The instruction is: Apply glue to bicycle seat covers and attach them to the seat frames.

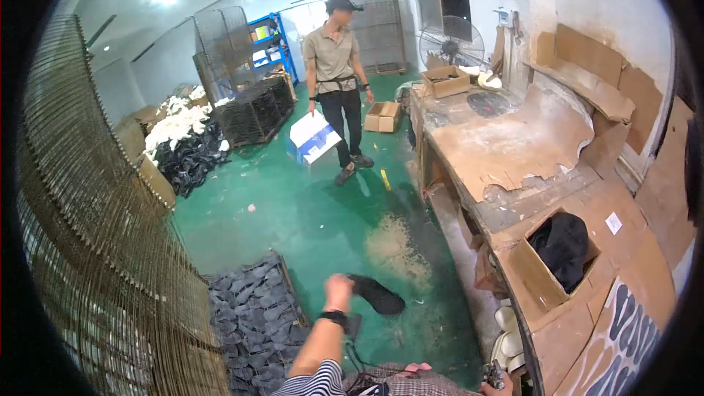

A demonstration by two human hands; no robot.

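My left hand [339, 290] is stretched out low over the green floor and grips one end of a dark flat shoe insole [378, 295]. There is a black watch on that wrist. Just left of it lies a wire tray [257, 319] packed with several more dark insoles. Only a bit of my right hand [504, 385] shows at the bottom edge, beside a small metal object; I cannot tell whether it holds anything.
Stacked wire racks [95, 249] fill the left side. A cardboard-covered workbench [528, 161] runs along the right, with an open box [561, 253] of black material. Another person [336, 81] stands ahead carrying a white and blue box [312, 137]. Black bags [191, 158] and a fan [451, 42] stand beyond.
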